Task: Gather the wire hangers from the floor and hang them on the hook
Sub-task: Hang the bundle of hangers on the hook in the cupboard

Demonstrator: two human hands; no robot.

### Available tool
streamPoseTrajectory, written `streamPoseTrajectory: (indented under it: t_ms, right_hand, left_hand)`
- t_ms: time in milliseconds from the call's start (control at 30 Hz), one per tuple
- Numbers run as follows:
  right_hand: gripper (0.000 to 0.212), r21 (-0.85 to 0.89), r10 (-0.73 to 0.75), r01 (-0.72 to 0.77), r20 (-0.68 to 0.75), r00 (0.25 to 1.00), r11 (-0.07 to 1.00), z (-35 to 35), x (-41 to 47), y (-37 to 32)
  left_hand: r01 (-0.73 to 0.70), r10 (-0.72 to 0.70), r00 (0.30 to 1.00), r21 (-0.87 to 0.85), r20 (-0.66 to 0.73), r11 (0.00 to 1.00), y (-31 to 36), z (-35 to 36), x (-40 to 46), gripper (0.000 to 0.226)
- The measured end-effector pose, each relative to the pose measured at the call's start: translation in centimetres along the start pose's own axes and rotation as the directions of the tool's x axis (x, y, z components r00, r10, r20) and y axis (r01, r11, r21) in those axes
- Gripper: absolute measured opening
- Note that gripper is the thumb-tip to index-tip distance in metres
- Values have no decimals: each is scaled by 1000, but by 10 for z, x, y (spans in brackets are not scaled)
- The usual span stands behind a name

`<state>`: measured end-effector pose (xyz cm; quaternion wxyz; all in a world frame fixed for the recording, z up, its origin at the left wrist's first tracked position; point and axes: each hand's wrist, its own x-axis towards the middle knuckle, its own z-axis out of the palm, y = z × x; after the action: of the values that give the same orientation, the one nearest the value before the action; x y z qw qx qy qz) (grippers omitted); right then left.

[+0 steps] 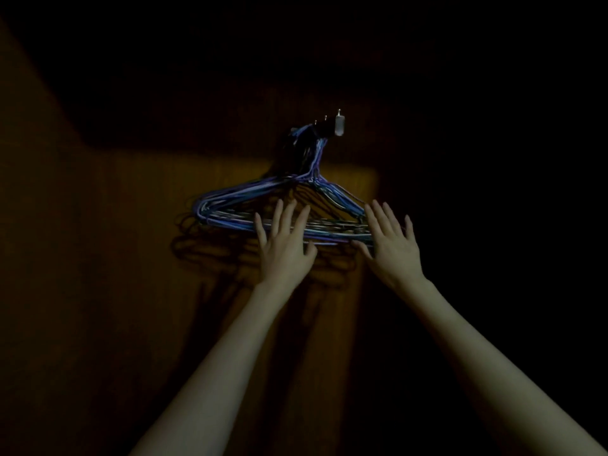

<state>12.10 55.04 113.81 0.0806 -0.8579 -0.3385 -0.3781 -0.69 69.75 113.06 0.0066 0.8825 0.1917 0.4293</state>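
A bundle of several blue and grey wire hangers (230, 205) hangs from a metal hook rack (339, 125) on a wooden surface. Their necks bunch together just left of the rack's silver end piece. My left hand (284, 245) is raised with fingers spread and straight, in front of the bundle's lower bars near the middle. My right hand (391, 241) is also spread flat, at the bundle's right corner. Neither hand holds anything; whether the fingers touch the wires is hard to tell in the dim light.
The room is very dark. A brown wooden door or wall panel (148, 258) lies behind the hangers and carries their shadows. Everything to the right and above is black.
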Motion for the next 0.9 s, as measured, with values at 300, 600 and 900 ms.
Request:
streamPoseTrajectory:
  t_ms: [300, 600, 900]
  right_hand:
    - [71, -120, 150, -132, 152, 977, 984, -24, -109, 4]
    - [69, -287, 391, -321, 231, 891, 902, -68, -260, 87]
    - [69, -495, 683, -519, 239, 690, 697, -126, -425, 183]
  left_hand:
    - [-145, 163, 969, -104, 187, 984, 37, 7, -75, 67]
    - [-336, 437, 863, -359, 254, 871, 158, 19, -157, 68]
    - [-470, 675, 690, -546, 263, 694, 316, 33, -259, 67]
